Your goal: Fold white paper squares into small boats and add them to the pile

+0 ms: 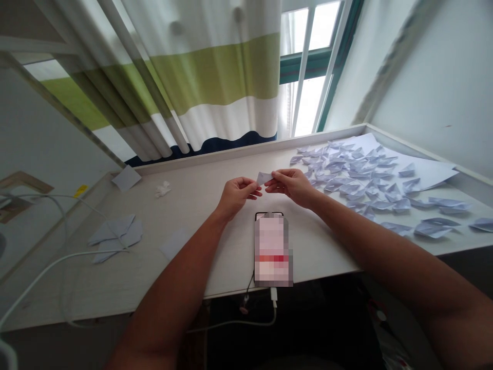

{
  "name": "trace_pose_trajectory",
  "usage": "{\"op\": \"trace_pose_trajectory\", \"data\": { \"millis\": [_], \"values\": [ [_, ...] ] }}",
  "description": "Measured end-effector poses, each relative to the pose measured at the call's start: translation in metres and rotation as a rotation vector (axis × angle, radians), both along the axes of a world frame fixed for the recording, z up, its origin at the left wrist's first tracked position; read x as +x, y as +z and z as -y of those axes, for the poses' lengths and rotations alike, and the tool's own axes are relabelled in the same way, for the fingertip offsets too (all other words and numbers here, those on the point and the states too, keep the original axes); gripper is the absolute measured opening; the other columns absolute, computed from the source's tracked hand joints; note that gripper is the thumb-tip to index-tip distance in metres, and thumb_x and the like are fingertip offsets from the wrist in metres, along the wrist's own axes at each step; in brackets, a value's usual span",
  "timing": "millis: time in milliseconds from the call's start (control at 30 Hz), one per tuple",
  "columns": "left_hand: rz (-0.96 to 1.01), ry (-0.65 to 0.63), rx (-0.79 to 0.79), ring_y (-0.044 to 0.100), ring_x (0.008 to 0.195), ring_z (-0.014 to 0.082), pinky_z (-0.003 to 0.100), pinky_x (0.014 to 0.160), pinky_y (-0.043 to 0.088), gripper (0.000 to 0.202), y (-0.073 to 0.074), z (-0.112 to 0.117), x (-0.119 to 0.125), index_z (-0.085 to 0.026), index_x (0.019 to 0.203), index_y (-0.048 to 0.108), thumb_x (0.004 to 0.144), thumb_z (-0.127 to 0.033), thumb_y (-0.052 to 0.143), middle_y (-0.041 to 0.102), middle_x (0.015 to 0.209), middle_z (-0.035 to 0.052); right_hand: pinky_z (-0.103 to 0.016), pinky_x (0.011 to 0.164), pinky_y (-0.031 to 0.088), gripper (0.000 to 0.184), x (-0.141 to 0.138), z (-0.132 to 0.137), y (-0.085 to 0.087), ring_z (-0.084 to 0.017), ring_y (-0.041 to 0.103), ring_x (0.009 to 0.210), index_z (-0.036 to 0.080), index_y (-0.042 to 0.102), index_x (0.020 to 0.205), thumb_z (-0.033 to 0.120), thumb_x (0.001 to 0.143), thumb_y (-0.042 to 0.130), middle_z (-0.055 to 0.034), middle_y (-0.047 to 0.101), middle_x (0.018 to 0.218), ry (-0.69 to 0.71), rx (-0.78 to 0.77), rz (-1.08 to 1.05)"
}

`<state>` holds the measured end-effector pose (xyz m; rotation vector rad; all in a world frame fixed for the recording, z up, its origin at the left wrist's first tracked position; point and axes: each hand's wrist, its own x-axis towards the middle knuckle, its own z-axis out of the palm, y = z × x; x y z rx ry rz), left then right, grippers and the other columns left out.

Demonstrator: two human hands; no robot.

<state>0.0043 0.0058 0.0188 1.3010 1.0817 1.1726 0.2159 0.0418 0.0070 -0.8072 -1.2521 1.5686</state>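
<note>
A small folded piece of white paper (264, 178) is held up between my two hands, above the middle of the desk. My left hand (239, 196) pinches its lower left corner between thumb and fingers. At its right end, the thumb and index finger of my right hand (289, 185) grip the paper. Just below my hands, a phone (271, 249) with a blurred-out screen lies near the desk's front edge. To the right of my right hand spreads a crowd of folded white paper boats (350, 177).
Flat white sheets (433, 164) lie under the boats at the back right. At the left are paper pieces (117, 236), a square sheet (126, 178), crumpled paper (163, 189) and looping white cables (57, 262). A charging cable (273, 297) hangs from the phone. Behind the desk hangs a curtain (215, 72).
</note>
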Motion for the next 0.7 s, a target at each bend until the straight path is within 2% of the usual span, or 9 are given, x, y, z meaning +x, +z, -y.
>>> {"op": "trace_pose_trajectory", "data": {
  "millis": [167,300,467,567,633,700],
  "values": [
    [-0.026,-0.064,0.016,0.078,0.074,0.0181,0.03,0.071,0.059,0.037,-0.003,-0.001,-0.002,-0.014,0.091,0.078,0.081,-0.047,0.092,0.084,0.095,0.0112,-0.036,0.079,0.074,0.048,0.002,-0.003,-0.005,-0.019,0.082,0.073,0.016,0.081,0.091,0.059,0.077,0.099,-0.0084,0.084,0.082,0.004,0.154,0.051],
    [-0.068,-0.126,0.057,0.078,0.074,0.0199,0.031,0.069,0.059,0.048,-0.007,-0.003,-0.003,-0.015,0.088,0.081,0.08,-0.061,0.091,0.084,0.092,0.013,-0.039,0.077,0.074,0.054,0.002,-0.003,-0.006,-0.021,0.082,0.071,0.016,0.08,0.088,0.065,0.073,0.099,-0.0081,0.083,0.079,0.029,0.208,0.103],
    [-0.072,-0.026,0.066,0.076,0.066,0.0196,0.032,0.066,0.058,0.052,-0.006,-0.003,0.002,-0.013,0.083,0.079,0.076,-0.062,0.095,0.082,0.078,0.0124,-0.036,0.068,0.071,0.054,-0.001,0.001,-0.003,-0.019,0.079,0.064,0.015,0.078,0.084,0.066,0.075,0.096,-0.0076,0.081,0.075,-0.011,0.244,0.159],
    [-0.031,0.035,0.086,0.076,0.066,0.0189,0.032,0.068,0.059,0.051,-0.005,-0.001,0.007,-0.013,0.085,0.079,0.076,-0.06,0.096,0.081,0.078,0.011,-0.035,0.067,0.071,0.054,-0.003,0.004,-0.001,-0.019,0.079,0.064,0.016,0.079,0.091,0.066,0.078,0.093,-0.0069,0.081,0.077,-0.058,0.24,0.126],
    [-0.006,0.033,0.085,0.077,0.068,0.0189,0.032,0.07,0.06,0.05,-0.006,0.001,0.009,-0.013,0.087,0.078,0.078,-0.059,0.095,0.082,0.08,0.0107,-0.035,0.07,0.071,0.054,-0.004,0.004,-0.001,-0.018,0.078,0.066,0.017,0.079,0.093,0.068,0.079,0.092,-0.0071,0.082,0.08,-0.061,0.218,0.088],
    [-0.01,0.007,0.07,0.077,0.069,0.0197,0.033,0.071,0.06,0.048,-0.009,0.002,0.011,-0.013,0.089,0.077,0.082,-0.059,0.092,0.081,0.082,0.0107,-0.035,0.073,0.071,0.056,-0.004,0.004,-0.002,-0.017,0.078,0.067,0.017,0.078,0.085,0.071,0.078,0.092,-0.0076,0.081,0.078,-0.038,0.193,0.065]
  ]
}}
